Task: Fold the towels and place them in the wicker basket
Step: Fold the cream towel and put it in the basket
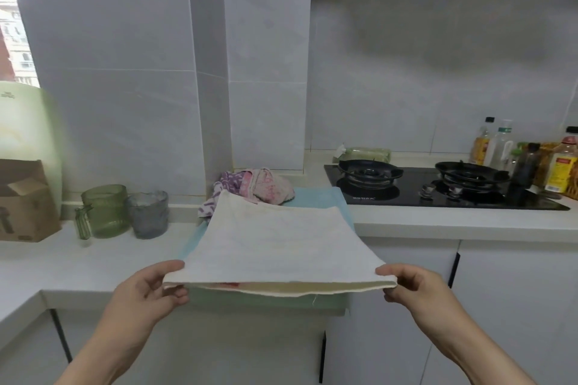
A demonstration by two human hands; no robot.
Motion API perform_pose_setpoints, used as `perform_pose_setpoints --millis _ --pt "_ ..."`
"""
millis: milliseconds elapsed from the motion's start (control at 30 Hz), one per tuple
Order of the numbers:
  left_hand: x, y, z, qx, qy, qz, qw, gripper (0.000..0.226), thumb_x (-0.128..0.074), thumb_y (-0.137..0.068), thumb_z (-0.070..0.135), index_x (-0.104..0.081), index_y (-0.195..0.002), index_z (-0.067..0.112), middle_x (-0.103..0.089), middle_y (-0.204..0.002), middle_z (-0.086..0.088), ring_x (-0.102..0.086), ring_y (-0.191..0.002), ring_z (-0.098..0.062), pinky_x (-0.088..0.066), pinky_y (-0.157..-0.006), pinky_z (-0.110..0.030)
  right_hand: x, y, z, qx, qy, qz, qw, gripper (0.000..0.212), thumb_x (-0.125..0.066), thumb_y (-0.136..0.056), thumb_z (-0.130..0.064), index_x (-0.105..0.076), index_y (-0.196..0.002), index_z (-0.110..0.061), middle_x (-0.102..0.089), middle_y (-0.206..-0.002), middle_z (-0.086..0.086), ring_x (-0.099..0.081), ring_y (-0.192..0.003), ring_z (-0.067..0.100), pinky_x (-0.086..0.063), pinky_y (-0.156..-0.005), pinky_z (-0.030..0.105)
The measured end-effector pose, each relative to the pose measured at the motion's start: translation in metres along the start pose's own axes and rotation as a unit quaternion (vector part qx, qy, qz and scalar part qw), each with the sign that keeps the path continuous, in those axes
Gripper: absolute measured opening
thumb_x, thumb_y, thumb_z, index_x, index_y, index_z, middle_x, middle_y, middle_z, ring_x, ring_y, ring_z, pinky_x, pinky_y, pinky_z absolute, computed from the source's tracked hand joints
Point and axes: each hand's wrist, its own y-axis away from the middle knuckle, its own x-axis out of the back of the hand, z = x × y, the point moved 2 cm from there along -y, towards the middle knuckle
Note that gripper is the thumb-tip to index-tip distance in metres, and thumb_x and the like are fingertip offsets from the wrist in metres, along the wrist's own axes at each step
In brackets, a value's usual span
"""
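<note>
While both hands pinch the near corners of the white towel (275,244), the cloth hangs stretched between them, the left hand (150,287) and the right hand (416,287) held well apart so that the doubled edge is pulled straight. Each thumb lies on top and the fingers curl beneath. Two layers show along that near edge, so the towel looks folded once, and the tension seems meant to line up the layers before a further fold. Its far end slopes away from the hands and down toward the counter (93,259), where it appears to rest on a blue-green cloth (316,197) that runs under the towel and hangs over the counter's front edge just below the hands. Whether that cloth is a mat to work on or another towel I cannot tell. Beyond the towel's far edge, slightly toward the left hand's side, a crumpled heap of pink and purple towels (256,186) waits unfolded, so most of the work seems ahead. No wicker basket is in view. Out past the left hand stand a green glass jug (106,211), a grey glass (148,214) and a cardboard box (25,200); out past the right hand sit a gas hob (438,187) and some bottles (494,147), all clear of the towel.
</note>
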Motion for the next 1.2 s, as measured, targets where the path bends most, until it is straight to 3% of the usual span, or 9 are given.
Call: perform_pose_setpoints --millis 200,400,500,633,733,833,967,1100,1200 --pt "0.014 0.01 0.017 -0.095 -0.185 0.06 0.976 0.028 -0.068 -0.078 -0.016 -0.075 -0.082 0.011 -0.071 -0.063 -0.004 -0.065 -0.059 -0.024 -0.048 -0.056 -0.012 0.005 0.013 -0.02 0.046 0.042 -0.018 0.998 0.034 -0.062 -0.089 0.001 -0.078 -0.074 -0.025 -0.063 -0.072 0.007 -0.056 -0.072 0.017 -0.046 -0.074 0.031" --pt "0.032 0.018 0.037 -0.153 -0.271 -0.019 0.95 0.002 -0.075 -0.078 0.034 -0.074 -0.078 0.032 -0.069 -0.088 0.012 -0.061 -0.075 -0.005 -0.042 -0.067 -0.019 0.019 0.022 -0.033 0.058 0.076 -0.076 0.993 0.027 -0.064 -0.09 -0.001 -0.079 -0.075 -0.017 -0.066 -0.093 -0.006 -0.06 -0.073 0.005 -0.043 -0.069 0.013" --pt "0.023 -0.005 0.032 -0.117 -0.218 0.006 0.969 0.022 -0.062 -0.092 0.008 -0.073 -0.079 0.022 -0.072 -0.077 0.001 -0.063 -0.074 -0.019 -0.045 -0.068 -0.023 0.011 0.011 -0.037 0.043 0.084 -0.056 0.994 0.023 -0.059 -0.096 -0.01 -0.077 -0.086 -0.019 -0.074 -0.089 -0.004 -0.067 -0.086 0.009 -0.049 -0.081 0.022" --pt "0.0 -0.038 0.029 -0.099 -0.241 0.022 0.965 0.02 -0.057 -0.096 0.013 -0.069 -0.08 0.017 -0.07 -0.073 0.002 -0.062 -0.075 -0.025 -0.048 -0.066 -0.03 -0.006 -0.017 -0.039 0.017 0.019 -0.04 0.999 0.025 -0.051 -0.099 -0.007 -0.073 -0.105 -0.018 -0.076 -0.097 0.001 -0.071 -0.091 0.017 -0.057 -0.075 0.027" --pt "-0.012 -0.067 0.023 -0.087 -0.272 0.03 0.958 0.015 -0.057 -0.096 0.017 -0.067 -0.084 0.015 -0.069 -0.083 -0.005 -0.064 -0.082 -0.029 -0.051 -0.074 -0.043 -0.014 -0.043 -0.031 -0.011 0.03 -0.025 0.999 0.023 -0.05 -0.1 -0.01 -0.073 -0.101 -0.015 -0.075 -0.094 0.002 -0.071 -0.089 0.022 -0.06 -0.074 0.032" --pt "-0.022 -0.098 0.018 -0.062 -0.276 0.027 0.959 0.014 -0.058 -0.095 0.018 -0.068 -0.085 0.018 -0.071 -0.082 -0.005 -0.065 -0.078 -0.027 -0.05 -0.07 -0.04 -0.02 -0.077 -0.022 -0.026 0.063 -0.025 0.997 0.021 -0.05 -0.101 -0.014 -0.071 -0.095 -0.012 -0.075 -0.09 0.004 -0.07 -0.082 0.023 -0.058 -0.073 0.033" --pt "-0.036 -0.151 0.012 0.05 -0.2 0.009 0.979 0.013 -0.059 -0.094 0.014 -0.07 -0.089 0.008 -0.073 -0.083 -0.017 -0.067 -0.079 -0.035 -0.053 -0.078 -0.047 -0.035 -0.136 -0.01 -0.038 0.108 -0.021 0.993 0.019 -0.05 -0.096 -0.01 -0.065 -0.085 -0.01 -0.067 -0.081 0.006 -0.056 -0.071 0.019 -0.045 -0.069 0.036" --pt "-0.05 -0.19 -0.005 0.097 -0.214 0.005 0.972 0.011 -0.061 -0.091 0.015 -0.07 -0.094 0.009 -0.073 -0.091 -0.016 -0.068 -0.082 -0.032 -0.053 -0.081 -0.041 -0.059 -0.186 0.001 -0.071 0.184 -0.017 0.98 0.023 -0.044 -0.092 -0.006 -0.064 -0.088 -0.017 -0.067 -0.089 0.006 -0.06 -0.075 0.023 -0.045 -0.066 0.032" --pt "-0.054 -0.199 -0.013 0.055 -0.318 0.009 0.947 0.012 -0.061 -0.09 0.013 -0.068 -0.092 0.004 -0.069 -0.089 -0.008 -0.06 -0.075 -0.018 -0.042 -0.063 -0.026 -0.072 -0.2 0.007 -0.08 0.261 -0.061 0.96 0.019 -0.051 -0.087 -0.007 -0.065 -0.088 -0.019 -0.068 -0.089 0.003 -0.065 -0.079 0.021 -0.049 -0.067 0.03"
